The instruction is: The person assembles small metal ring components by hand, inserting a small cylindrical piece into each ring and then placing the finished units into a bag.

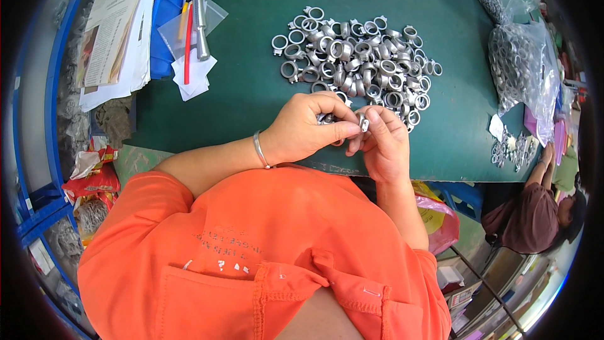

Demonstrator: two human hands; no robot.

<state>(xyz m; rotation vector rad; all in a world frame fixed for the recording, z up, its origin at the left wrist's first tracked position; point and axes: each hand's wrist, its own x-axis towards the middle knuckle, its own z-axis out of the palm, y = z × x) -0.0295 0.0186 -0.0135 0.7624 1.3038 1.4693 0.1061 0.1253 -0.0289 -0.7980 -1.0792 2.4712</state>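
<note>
From far away, I have the left hand [308,127] and right hand [385,145] pinching one small metal ring [363,123] near the ring pile [371,56]. I guess it's close handling; next needs gentle fingers.

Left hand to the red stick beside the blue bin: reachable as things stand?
Probably yes: only green tabletop and white paper show between the left hand and the near end of the red stick. That hand is busy at a metal ring, though, so it would likely need freeing first.
</note>
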